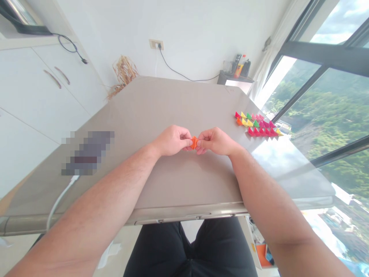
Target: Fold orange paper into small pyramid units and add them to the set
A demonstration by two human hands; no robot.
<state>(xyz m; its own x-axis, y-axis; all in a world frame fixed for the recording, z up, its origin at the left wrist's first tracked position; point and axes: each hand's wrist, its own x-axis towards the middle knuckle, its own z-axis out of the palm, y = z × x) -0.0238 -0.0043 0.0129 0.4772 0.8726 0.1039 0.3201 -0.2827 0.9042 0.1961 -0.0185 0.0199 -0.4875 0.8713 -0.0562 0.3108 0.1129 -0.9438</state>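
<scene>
Between my two hands, over the middle of the table, is a small folded piece of orange paper (194, 142). My left hand (175, 140) pinches its left side with thumb and fingers. Its right side is pinched by my right hand (212, 141) in the same way. Fingertips cover much of the paper, so its full shape is hidden. Off to the right, several small folded paper boats (262, 132) in red, pink, yellow, green and orange stand in rows on the table.
The grey table (184, 100) has its front edge close to my legs. A blurred-out dark device (92, 152) with a white cable (59, 198) lies at the left. Bottles (239, 67) stand on a small cabinet behind the table. A large window (325, 88) is at the right.
</scene>
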